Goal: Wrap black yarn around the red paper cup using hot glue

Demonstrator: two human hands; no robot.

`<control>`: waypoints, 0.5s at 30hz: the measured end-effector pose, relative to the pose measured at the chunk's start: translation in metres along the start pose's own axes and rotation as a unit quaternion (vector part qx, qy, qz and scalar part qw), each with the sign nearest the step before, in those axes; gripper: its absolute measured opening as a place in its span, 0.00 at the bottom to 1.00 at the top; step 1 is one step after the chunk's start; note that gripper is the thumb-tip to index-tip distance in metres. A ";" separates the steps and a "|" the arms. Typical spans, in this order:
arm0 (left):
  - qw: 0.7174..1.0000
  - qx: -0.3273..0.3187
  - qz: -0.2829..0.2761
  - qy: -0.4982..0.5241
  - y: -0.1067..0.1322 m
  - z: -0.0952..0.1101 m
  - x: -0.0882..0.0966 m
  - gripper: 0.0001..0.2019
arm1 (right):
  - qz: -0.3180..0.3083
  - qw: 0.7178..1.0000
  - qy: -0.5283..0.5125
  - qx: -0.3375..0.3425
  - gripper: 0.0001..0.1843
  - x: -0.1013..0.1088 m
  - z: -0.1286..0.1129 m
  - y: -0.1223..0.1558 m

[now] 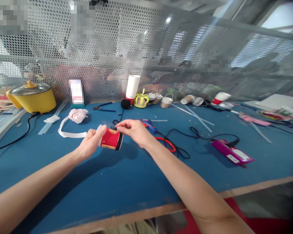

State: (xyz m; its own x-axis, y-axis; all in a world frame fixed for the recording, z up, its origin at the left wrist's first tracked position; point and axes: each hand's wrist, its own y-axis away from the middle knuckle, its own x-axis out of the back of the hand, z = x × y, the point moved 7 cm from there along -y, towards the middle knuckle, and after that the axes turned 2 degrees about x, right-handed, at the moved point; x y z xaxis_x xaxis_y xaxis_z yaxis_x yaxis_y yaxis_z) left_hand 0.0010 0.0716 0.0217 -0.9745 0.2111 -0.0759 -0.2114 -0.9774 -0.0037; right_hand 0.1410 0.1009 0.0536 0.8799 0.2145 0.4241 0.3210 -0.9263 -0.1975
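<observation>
Far left of the red cup, a yellow pot stands, its cord trailing out of view. The left hand closes around the cup's white end, holding it sideways above the blue table. At the cup's dark right end, the right hand pinches black yarn; the fingertips hide the strand's end. Just right of the cup, a glue gun is half hidden.

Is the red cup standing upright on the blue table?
No, the left hand holds the red cup on its side above the table, while the right hand pinches black yarn at its rim.
</observation>
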 end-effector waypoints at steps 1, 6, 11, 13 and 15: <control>1.000 -0.006 0.007 0.002 -0.001 0.001 0.002 0.25 | 0.003 0.999 0.044 0.002 0.08 0.003 0.002 -0.002; 0.998 -0.029 0.024 0.044 -0.006 0.006 0.010 0.23 | 0.088 0.979 0.186 0.007 0.12 0.037 0.005 -0.009; 0.997 -0.048 0.040 0.043 -0.007 0.006 0.012 0.23 | 0.050 0.985 0.164 -0.005 0.19 0.040 -0.010 0.000; 0.996 -0.069 0.046 0.022 -0.005 0.008 0.013 0.25 | -0.032 0.997 0.061 -0.024 0.16 0.021 -0.013 0.007; 0.995 -0.090 0.044 -0.025 -0.002 0.011 0.012 0.25 | -0.091 0.991 -0.077 -0.060 0.15 0.001 -0.012 0.014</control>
State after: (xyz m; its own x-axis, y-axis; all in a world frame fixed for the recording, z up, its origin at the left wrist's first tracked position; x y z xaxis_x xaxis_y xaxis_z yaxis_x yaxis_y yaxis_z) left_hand -0.0113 0.0765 0.0315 -0.9921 0.1202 -0.0350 -0.1122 -0.9777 -0.1778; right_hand 0.1420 0.0841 0.0618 0.8572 0.4177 0.3012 0.4435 -0.8961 -0.0196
